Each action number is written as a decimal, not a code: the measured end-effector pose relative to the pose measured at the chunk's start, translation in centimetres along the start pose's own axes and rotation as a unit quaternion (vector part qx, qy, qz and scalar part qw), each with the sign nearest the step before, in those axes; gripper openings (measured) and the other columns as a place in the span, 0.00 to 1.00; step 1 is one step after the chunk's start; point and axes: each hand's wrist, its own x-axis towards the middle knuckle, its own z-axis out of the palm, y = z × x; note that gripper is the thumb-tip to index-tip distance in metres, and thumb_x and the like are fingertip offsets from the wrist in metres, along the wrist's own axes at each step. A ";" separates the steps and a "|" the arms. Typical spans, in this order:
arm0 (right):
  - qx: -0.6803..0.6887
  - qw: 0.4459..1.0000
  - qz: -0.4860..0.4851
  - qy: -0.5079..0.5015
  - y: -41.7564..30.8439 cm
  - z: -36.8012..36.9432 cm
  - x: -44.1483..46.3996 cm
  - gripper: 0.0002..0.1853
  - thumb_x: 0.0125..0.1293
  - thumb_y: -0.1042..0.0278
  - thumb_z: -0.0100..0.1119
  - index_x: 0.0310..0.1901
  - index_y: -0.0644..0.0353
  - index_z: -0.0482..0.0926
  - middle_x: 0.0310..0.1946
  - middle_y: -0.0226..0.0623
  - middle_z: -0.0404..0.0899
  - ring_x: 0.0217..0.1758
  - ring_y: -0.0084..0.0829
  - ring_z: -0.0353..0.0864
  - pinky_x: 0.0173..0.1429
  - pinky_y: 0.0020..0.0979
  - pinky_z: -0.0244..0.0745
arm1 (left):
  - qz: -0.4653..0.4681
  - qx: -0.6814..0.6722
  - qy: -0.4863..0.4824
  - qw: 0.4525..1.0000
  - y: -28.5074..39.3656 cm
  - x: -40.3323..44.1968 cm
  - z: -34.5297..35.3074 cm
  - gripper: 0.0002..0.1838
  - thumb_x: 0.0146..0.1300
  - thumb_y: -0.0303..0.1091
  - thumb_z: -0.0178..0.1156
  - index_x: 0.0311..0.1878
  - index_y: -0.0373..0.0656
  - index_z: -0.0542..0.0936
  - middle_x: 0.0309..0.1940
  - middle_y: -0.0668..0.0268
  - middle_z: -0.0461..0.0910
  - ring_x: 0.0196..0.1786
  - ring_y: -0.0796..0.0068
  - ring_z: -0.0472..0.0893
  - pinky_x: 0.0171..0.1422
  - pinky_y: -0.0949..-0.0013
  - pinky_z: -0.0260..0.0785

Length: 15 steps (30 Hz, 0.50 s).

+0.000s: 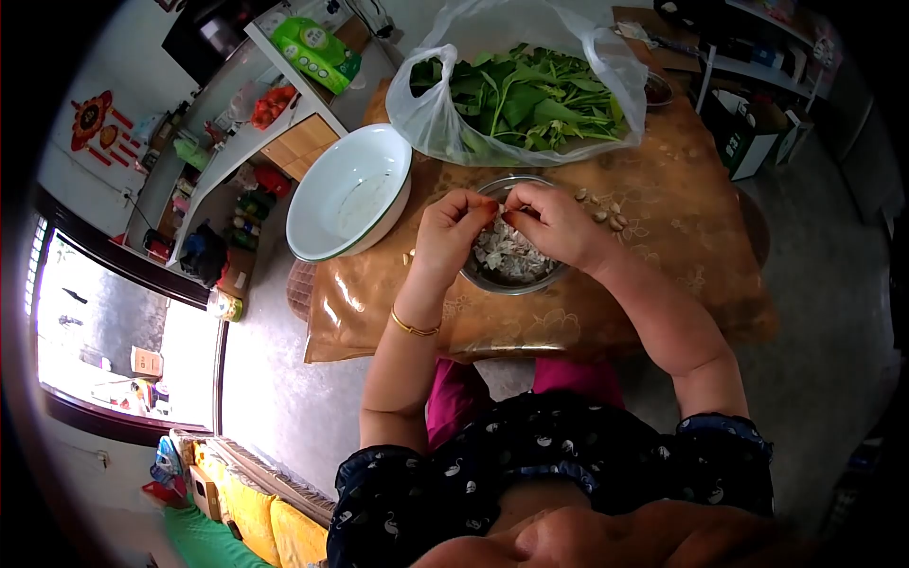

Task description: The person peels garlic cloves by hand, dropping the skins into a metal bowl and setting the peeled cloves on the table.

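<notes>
Centre of frame: heaped white papery flakes (511, 257) inside a round, shiny metal bowl (507, 287). Directly above, left hand (447, 232) and right hand (559, 222) near each other, thumb and fingertips pressed together on each; contents of the pinch too small to identify. Step in hand, as judged: peeling by fingertip. Next move, likewise judged: a fine, steady pinch, with release over the bowl. Just right: small, pale tan, clove-like pieces (617, 223) on a glossy brown tablecloth (682, 284). Left of centre: round white basin (311, 208). Top: translucent plastic bag (414, 121) around green leafy stems (530, 104).
</notes>
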 end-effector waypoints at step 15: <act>-0.128 0.989 -0.065 0.020 0.6 0.0 0.1 0.03 0.57 0.76 0.52 0.31 0.65 0.75 0.30 0.45 0.75 0.33 0.44 0.75 0.38 0.37 0.70 | -0.019 0.267 0.156 0.951 -2.7 -1.7 -8.7 0.07 0.59 0.30 0.58 0.34 0.35 0.80 0.24 0.66 0.79 0.26 0.81 0.75 0.31 0.77 0.67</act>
